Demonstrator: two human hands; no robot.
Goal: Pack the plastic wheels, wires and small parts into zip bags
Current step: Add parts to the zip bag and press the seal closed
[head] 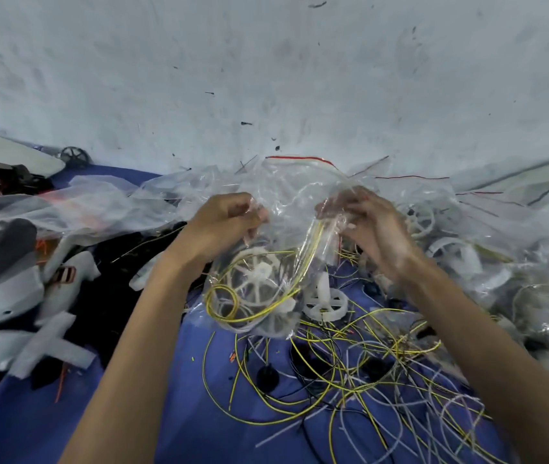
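A clear zip bag hangs between my hands above a blue cloth. Inside it lie white plastic wheels and coiled yellow wire. My left hand pinches the bag's left upper edge. At the right upper edge my right hand grips the bag, with yellow wire running up toward its fingers. A loose white wheel stands on the cloth just right of the bag.
A tangle of yellow, white and black wires covers the cloth at lower right. Empty zip bags with red strips pile at the back. More bagged white wheels lie right. White foam pieces crowd the left.
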